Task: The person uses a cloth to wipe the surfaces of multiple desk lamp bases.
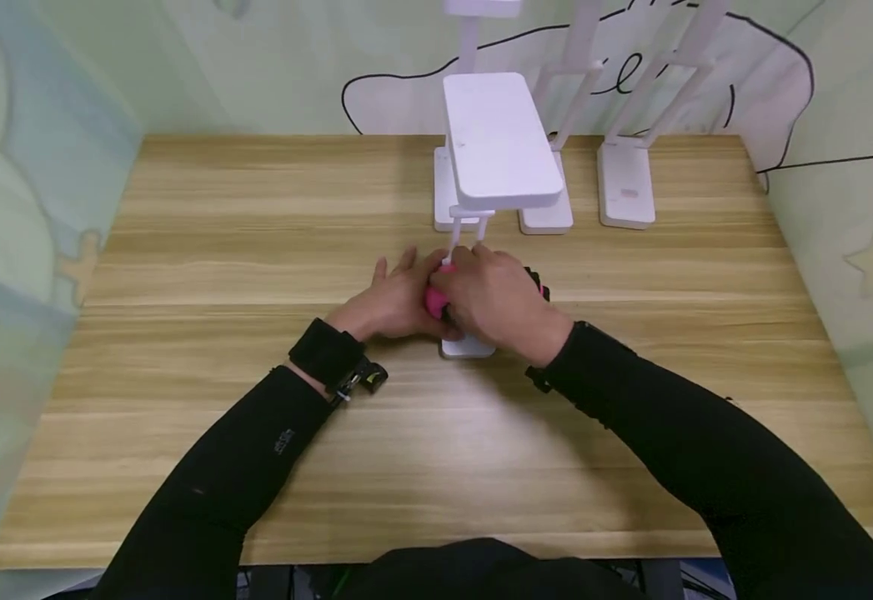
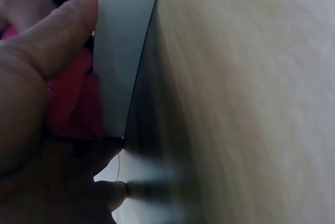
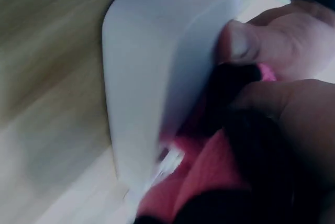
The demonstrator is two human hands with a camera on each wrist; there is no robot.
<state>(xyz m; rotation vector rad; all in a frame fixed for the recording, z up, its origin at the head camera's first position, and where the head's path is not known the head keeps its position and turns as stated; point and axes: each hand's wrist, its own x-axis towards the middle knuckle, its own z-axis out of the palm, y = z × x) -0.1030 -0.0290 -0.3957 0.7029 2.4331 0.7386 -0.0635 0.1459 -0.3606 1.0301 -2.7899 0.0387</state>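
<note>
A white desk lamp [image 1: 504,142] stands in front of me, its flat head hiding part of its stem. Its base [image 1: 468,347] shows only at the near end, between my hands. My left hand [image 1: 398,304] holds the base from the left, with the thumb against its side in the left wrist view and a couple of fingers spread. My right hand [image 1: 499,300] grips a bunched pink and black cloth [image 3: 209,177] over the base, at the foot of the stem. The right fingertips are mostly hidden by the cloth.
Behind stand more white lamps, including one with its base [image 1: 626,187] at the back right and another base [image 1: 544,218] beside the middle. The wooden table [image 1: 256,225] meets printed wall panels at the back and both sides.
</note>
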